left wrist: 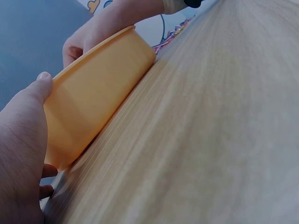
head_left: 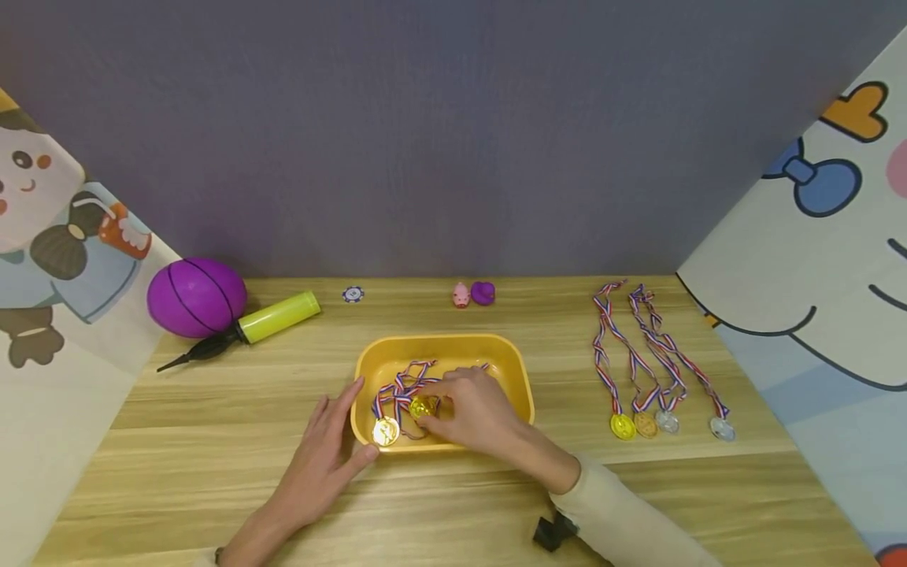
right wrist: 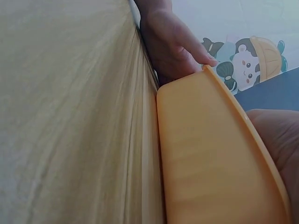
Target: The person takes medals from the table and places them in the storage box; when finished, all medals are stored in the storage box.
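Note:
A yellow plastic tub (head_left: pixel 442 337) stands on the wooden table. My left hand (head_left: pixel 322 453) rests against its left end, fingers fairly straight along the side and thumb touching the near rim. My right hand (head_left: pixel 476 409) reaches into the tub from the right. Its thumb and index finger pinch a gold medal (head_left: pixel 423 406). Another gold medal (head_left: pixel 386 431) lies at the tub's near left corner, among tangled striped ribbons (head_left: pixel 404 386). In the right wrist view the tub wall (right wrist: pixel 210 154) hides the right fingertips and the medals.
To the right lie several ribboned medals, including a gold medal (head_left: pixel 623 427), a bronze medal (head_left: pixel 646 425) and a silver medal (head_left: pixel 723 428). At the back are a purple ball (head_left: pixel 197 298), a yellow-green hand pump (head_left: pixel 279 317), a poker chip (head_left: pixel 353 294), a pink pig (head_left: pixel 461 295) and a purple duck (head_left: pixel 483 293).

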Demonstrator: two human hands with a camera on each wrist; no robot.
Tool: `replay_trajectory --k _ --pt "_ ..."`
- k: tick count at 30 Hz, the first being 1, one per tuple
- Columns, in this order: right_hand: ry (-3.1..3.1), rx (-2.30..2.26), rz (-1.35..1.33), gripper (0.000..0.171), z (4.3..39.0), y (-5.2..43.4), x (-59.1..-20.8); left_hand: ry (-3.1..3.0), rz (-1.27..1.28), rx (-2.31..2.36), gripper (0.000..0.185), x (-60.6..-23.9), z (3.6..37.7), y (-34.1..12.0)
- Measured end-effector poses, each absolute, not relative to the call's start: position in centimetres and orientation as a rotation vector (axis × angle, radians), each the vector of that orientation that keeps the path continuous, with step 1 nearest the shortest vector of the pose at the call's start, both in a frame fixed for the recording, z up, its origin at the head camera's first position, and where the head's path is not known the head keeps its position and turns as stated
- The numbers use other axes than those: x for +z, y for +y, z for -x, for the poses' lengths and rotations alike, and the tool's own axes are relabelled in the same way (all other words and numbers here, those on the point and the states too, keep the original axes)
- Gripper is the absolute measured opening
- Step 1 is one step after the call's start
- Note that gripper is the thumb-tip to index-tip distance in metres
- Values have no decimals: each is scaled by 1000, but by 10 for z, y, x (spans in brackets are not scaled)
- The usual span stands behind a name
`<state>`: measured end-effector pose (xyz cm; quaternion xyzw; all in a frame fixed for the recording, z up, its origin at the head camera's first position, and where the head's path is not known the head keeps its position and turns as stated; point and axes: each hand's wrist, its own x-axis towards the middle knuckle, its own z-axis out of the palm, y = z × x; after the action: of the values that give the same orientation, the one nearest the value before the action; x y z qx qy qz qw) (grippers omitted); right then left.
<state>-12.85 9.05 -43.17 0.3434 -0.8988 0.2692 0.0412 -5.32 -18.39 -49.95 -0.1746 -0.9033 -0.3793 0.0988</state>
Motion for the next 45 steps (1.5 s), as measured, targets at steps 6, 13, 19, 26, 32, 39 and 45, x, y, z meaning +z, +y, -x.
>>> replay_trajectory --k 6,13,19,26,32,39,45 --pt "-2867 932 -1056 31 132 89 -433 -2661 527 -1123 90 -500 54 -185" --pt "-2933 981 -1037 34 133 88 -434 -2656 537 -1118 90 -500 54 -184" --pt "-2952 971 -1017 34 132 89 -434 -2650 546 -1109 91 -501 55 -185" --pt "-2973 974 -997 34 132 88 -433 -2652 543 -1117 90 -500 55 -185" --pt "-2974 970 -987 33 132 90 -430 -2650 543 -1120 90 -501 55 -185" --pt "-2906 927 -964 28 133 96 -426 -2650 540 -1117 91 -501 54 -185" --pt "-2849 996 -939 27 131 106 -421 -2658 529 -1112 91 -501 54 -185"
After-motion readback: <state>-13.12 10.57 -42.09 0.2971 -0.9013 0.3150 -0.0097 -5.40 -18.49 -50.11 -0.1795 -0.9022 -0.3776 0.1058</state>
